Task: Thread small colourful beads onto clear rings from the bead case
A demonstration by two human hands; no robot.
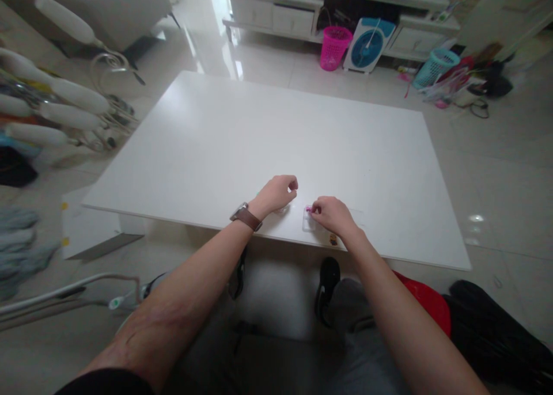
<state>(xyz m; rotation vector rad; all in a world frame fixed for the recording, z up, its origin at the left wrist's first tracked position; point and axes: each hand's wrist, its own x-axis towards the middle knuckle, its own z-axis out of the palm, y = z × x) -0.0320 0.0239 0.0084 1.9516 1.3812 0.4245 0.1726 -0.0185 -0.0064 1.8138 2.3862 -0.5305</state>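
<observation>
My left hand (pixel 279 192), with a brown-strapped watch (pixel 247 215) on its wrist, is held over the front of the white table (pixel 276 130). Its fingers curl toward the thumb; anything between the tips is too small to make out. A clear item (pixel 283 209) shows partly under that hand. To the right, my right hand (pixel 332 213) pinches at a small pink piece (pixel 308 209), at the upper edge of a clear plastic case (pixel 308 225). A small brown and yellow figure (pixel 333 239) lies by the table's front edge, below my right wrist.
Beyond the table stand a pink basket (pixel 334 46), a blue fan (pixel 369 45) and a teal basket (pixel 435 67) before a white cabinet (pixel 294 19). A rack with white padded arms (pixel 71 92) is at left. A red item (pixel 423 300) lies near my right arm.
</observation>
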